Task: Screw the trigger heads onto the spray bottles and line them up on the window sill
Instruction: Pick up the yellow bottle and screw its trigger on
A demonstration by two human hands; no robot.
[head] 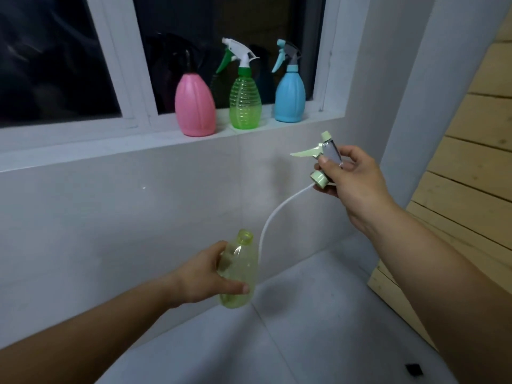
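**Open bottle in the left hand, trigger head in the right**

Head view: the left hand [206,275] is wrapped around a clear yellow-green bottle [239,273], thumb across its lower front, fingers behind it. The bottle is held in the air below the sill, tilted a little, its open neck pointing up. The right hand [352,178] is closed on a pale green trigger head [322,156], higher and to the right of the bottle, well apart from its neck. The head's lever points left and its screw collar faces down-left. A white tube [273,214] curves down from the collar and runs just beside the bottle's right shoulder, outside the neck.

On the sill [83,142] three bottles stand upright in a row against the dark window: a pink bottle [195,106] with a dark head that is hard to make out, a green bottle [245,103] with a white and green head, and a blue bottle [289,97] with a grey and blue head. Pale wooden boards [471,151] fill the right side.
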